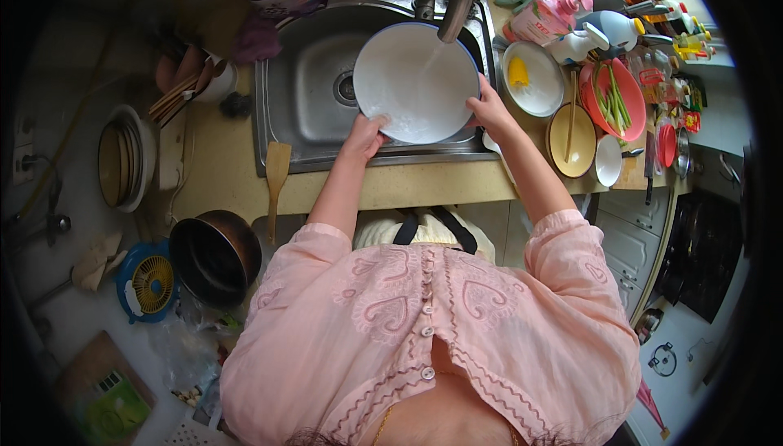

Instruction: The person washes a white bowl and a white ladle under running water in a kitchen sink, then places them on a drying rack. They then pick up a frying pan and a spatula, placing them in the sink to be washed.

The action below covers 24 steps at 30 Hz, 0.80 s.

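Both my hands hold a large white bowl [400, 79] with a thin blue rim over the sink [306, 95]. My left hand [365, 134] grips its lower left edge, the thumb inside the rim. At its right edge my right hand [489, 110] is closed, fingers partly hidden beneath. Water runs from the faucet [462, 2] into the bowl, wetting its inside. The bowl covers the right part of the sink; the drain [346, 87] shows beside it.
A wooden spatula [277, 177] lies over the counter's front edge on the left. Right of the sink stand a white bowl [545, 99] with a yellow thing, a yellow bowl [581, 154] with chopsticks, a pink basin [632, 95] with green stalks, and a knife [649, 165].
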Available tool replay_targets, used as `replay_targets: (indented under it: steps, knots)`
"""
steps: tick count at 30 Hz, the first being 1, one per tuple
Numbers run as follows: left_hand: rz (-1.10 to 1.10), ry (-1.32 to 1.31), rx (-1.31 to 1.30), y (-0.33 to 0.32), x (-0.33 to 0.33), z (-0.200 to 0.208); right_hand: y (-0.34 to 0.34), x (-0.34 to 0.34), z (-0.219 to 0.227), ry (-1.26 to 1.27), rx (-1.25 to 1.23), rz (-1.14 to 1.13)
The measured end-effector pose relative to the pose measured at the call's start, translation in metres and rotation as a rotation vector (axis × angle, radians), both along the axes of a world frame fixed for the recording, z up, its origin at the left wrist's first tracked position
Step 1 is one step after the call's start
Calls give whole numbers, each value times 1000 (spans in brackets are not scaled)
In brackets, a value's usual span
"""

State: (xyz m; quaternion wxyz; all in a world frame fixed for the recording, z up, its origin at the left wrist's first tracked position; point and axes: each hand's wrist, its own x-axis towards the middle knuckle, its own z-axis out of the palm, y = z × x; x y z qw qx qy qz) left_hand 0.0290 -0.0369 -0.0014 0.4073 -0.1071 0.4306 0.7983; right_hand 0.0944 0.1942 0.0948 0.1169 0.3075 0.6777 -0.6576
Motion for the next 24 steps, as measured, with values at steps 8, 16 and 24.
replay_targets:
  steps: [8,16,24]
  knots:
    - [-146,636,-856,-23,-45,65,-26,-25,-71,-116,-545,-282]
    - [-259,153,-544,-63,-33,59,-34,-38,-23,-268,-420,5]
    - [-111,-217,-188,-48,8,-1,-42,-47,27,-208,221,249]
